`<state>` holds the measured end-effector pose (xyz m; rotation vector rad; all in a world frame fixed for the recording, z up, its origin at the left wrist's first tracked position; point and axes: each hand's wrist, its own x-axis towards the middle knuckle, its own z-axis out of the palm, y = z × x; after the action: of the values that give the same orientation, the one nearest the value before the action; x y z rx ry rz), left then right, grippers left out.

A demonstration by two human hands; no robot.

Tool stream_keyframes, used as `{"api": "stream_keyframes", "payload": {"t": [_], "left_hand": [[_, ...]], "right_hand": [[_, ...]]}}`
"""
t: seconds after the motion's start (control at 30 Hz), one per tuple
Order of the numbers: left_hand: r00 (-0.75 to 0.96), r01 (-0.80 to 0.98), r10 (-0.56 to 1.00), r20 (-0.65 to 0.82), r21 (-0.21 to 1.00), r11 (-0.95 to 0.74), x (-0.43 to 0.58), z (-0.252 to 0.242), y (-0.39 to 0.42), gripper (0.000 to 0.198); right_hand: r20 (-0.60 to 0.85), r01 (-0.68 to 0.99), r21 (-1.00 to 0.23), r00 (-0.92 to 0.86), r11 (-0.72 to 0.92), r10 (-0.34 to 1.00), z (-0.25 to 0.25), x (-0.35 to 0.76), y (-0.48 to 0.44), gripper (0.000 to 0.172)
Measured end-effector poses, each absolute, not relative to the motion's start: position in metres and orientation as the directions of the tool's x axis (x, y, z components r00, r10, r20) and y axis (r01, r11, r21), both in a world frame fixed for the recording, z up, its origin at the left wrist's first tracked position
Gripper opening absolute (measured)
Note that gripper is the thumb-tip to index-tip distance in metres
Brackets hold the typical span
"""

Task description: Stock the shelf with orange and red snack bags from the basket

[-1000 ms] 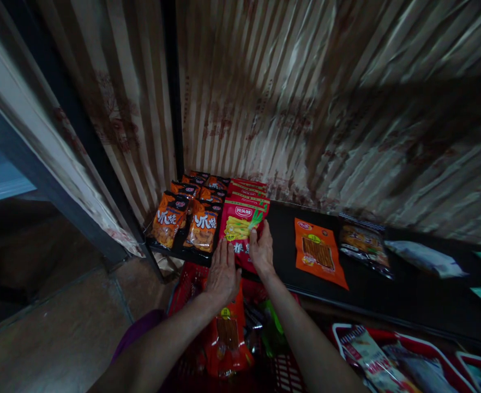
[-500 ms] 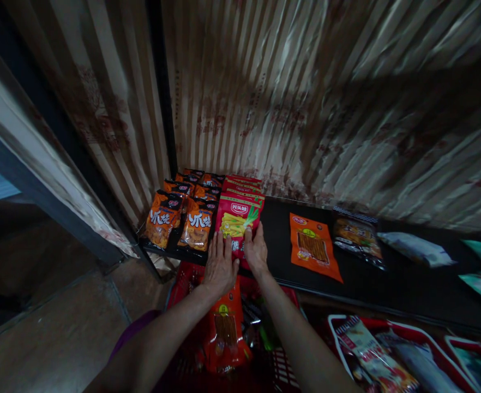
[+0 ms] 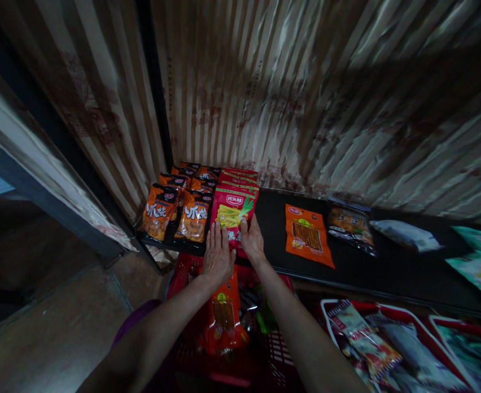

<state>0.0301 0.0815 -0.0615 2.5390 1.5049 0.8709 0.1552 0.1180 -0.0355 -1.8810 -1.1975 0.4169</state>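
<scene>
Red packets with a yellow and green print overlap in a row on the black shelf. On the lower left part of the front one lies my left hand, its fingers stretched out. My right hand rests at that packet's lower right side, thumb on its face and fingers along its edge. Orange and black snack bags stand in rows just left of the red packets. An orange packet lies flat to the right, apart from my hands.
Below my hands is a red basket holding an orange packet. A dark bag, a white bag and green packets lie farther right on the shelf. Another red basket holds bags at the lower right.
The view has shifted a little, so the shelf and its goods appear slightly higher and farther left. Both hands stay on the front red packet.
</scene>
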Motion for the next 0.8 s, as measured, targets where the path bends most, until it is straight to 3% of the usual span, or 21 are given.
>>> {"api": "stream_keyframes", "payload": {"t": [0.17, 0.37, 0.57, 0.8], "left_hand": [[0.406, 0.758, 0.783, 0.471, 0.304, -0.577, 0.025, -0.061, 0.079, 0.063], [0.463, 0.732, 0.753, 0.467, 0.277, -0.622, 0.016, -0.06, 0.068, 0.059], [0.521, 0.724, 0.738, 0.429, 0.235, -0.648, 0.006, -0.063, 0.055, 0.062], [0.496, 0.741, 0.753, 0.432, 0.241, -0.626, 0.009, -0.066, 0.061, 0.06]], "right_hand": [[0.167, 0.557, -0.813, 0.506, -0.172, 0.846, -0.037, 0.161, 0.097, 0.072], [0.28, 0.587, -0.806, 0.484, -0.071, 0.829, -0.044, 0.164, 0.061, 0.069], [0.343, 0.655, -0.756, 0.381, 0.011, 0.859, -0.058, 0.161, 0.046, 0.063], [0.369, 0.602, -0.792, 0.348, 0.096, 0.862, -0.053, 0.161, 0.059, 0.05]]}}
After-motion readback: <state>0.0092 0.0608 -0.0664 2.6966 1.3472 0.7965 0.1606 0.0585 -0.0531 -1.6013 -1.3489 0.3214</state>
